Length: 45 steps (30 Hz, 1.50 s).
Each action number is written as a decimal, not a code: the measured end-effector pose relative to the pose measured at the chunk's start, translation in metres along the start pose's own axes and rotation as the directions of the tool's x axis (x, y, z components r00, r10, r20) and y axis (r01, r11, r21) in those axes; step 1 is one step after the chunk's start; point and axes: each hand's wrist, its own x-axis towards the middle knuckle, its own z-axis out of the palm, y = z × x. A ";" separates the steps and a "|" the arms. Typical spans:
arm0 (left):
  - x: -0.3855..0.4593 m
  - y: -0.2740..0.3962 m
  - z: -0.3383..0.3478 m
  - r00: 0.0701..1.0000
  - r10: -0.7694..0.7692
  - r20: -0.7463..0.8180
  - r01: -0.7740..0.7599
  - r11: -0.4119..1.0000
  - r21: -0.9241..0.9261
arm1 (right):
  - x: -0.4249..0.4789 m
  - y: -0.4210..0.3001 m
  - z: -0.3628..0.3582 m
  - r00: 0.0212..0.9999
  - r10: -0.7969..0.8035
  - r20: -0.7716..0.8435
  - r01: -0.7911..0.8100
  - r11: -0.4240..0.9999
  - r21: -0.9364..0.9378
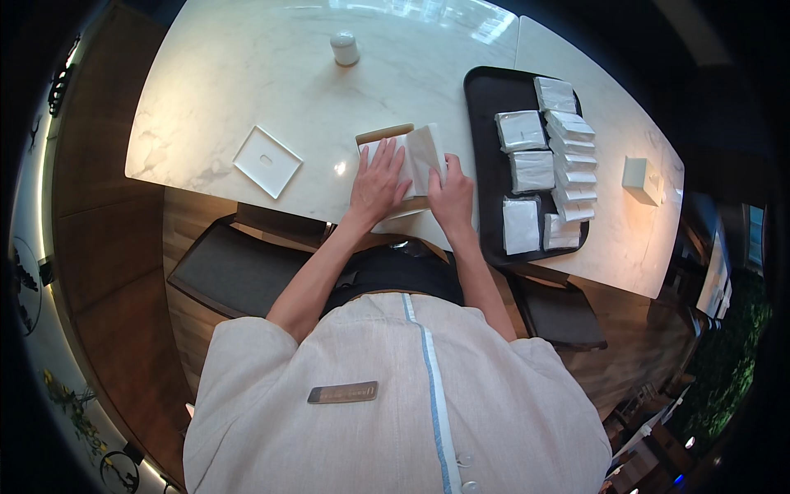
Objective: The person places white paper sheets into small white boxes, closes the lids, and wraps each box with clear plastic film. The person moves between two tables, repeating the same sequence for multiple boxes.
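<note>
My left hand (381, 185) lies flat, fingers spread, on white folded paper napkins (415, 179) that rest in an open box (384, 134) with a tan inside. Pinched at the right edge of the raised napkin is my right hand (452, 188), its thumb in front and fingers curled. To the right, a black tray (484, 185) holds several packs of white napkins (532, 171) in clear wrap. A white rectangular lid (267, 162) with a small oval mark at its middle lies to the left.
A small white lidded jar (344, 49) stands at the back of the marble table (216, 74). A pale box-shaped holder (642, 180) stands right of the tray. Dark chairs (247, 265) are at the table's near side, left and right of me.
</note>
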 end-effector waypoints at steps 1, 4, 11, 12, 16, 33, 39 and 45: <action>0.000 0.000 0.000 1.000 0.017 0.001 -0.017 1.000 0.012 | 0.000 -0.002 0.001 1.000 -0.005 0.002 0.005 1.000 -0.001; 0.001 -0.001 0.001 0.999 0.044 0.023 -0.045 0.998 0.045 | -0.003 -0.008 0.006 0.999 -0.033 0.014 0.033 0.999 0.009; -0.018 -0.023 -0.011 0.957 -0.179 -0.228 0.129 0.968 -0.216 | -0.020 -0.020 0.032 0.980 -0.162 0.112 0.174 0.979 -0.104; -0.021 -0.028 -0.015 0.913 -0.296 -0.280 0.184 0.913 -0.365 | -0.024 -0.022 0.037 0.970 -0.212 0.119 0.228 0.964 -0.138; -0.022 -0.039 -0.026 0.818 -0.574 -0.043 0.395 0.614 -0.684 | -0.033 -0.023 0.052 0.940 -0.280 0.193 0.323 0.912 -0.251; 0.063 -0.049 -0.047 0.915 0.068 0.397 0.024 0.974 -0.223 | -0.068 -0.042 0.026 0.565 0.498 0.658 -0.774 0.041 0.632; 0.072 -0.054 -0.034 0.871 0.087 0.484 0.061 0.958 -0.281 | -0.056 -0.029 0.047 0.590 0.546 0.595 -0.645 -0.124 0.754; 0.064 -0.052 -0.011 0.965 0.161 0.207 -0.078 0.930 -0.359 | -0.039 -0.021 0.074 0.566 0.617 0.547 -0.599 -0.148 0.787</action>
